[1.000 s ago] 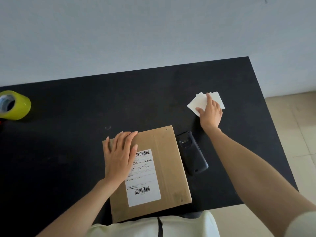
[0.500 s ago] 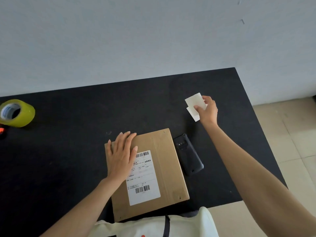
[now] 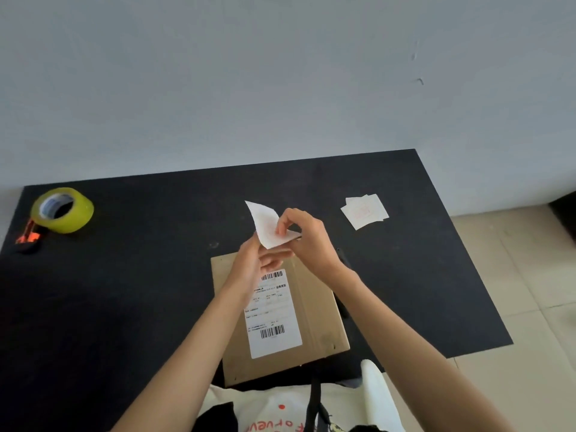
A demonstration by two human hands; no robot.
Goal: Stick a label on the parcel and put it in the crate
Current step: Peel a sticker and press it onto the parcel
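A flat brown cardboard parcel (image 3: pixel 314 310) lies on the black table (image 3: pixel 131 291) near its front edge, with a white barcode shipping label (image 3: pixel 274 319) stuck on its top. Above the parcel's far end I hold a small white label sheet (image 3: pixel 265 224) in the air. My right hand (image 3: pixel 308 241) pinches its right edge with fingertips, and my left hand (image 3: pixel 252 269) grips its lower corner from below. The sheet curls upward. No crate is in view.
A small stack of white label sheets (image 3: pixel 364 210) lies on the table to the right. A yellow tape roll (image 3: pixel 62 210) stands at the far left, with an orange-and-black tool (image 3: pixel 28 238) beside it. A dark phone (image 3: pixel 341 294) is mostly hidden beside the parcel. Tiled floor lies right.
My right hand lifted one label sheet off the stack and carried it left over the parcel. My left hand left the parcel top and rose to grip the sheet.
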